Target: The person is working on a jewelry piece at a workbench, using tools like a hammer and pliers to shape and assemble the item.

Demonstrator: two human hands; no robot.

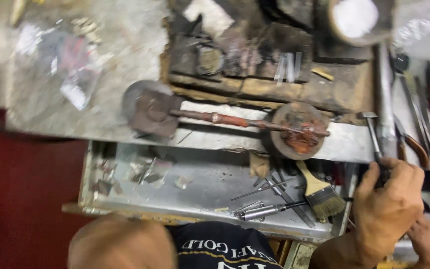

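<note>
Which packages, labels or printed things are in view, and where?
Clear plastic bags: upper left on the grey bench, crumpled, with reddish contents.
Small clear packets: left in the open metal drawer, shiny.
Dark shirt: bottom centre, pale printed lettering.
No screens or signs.

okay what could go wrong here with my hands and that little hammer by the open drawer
1. Both hands crowd together around the small hammer handle; a slip could pinch the lower hand.
2. The open drawer holds loose metal rods and a paintbrush; a dropped piece could get lost there.
3. The picture is blurred, so the exact grip is unclear.
</note>
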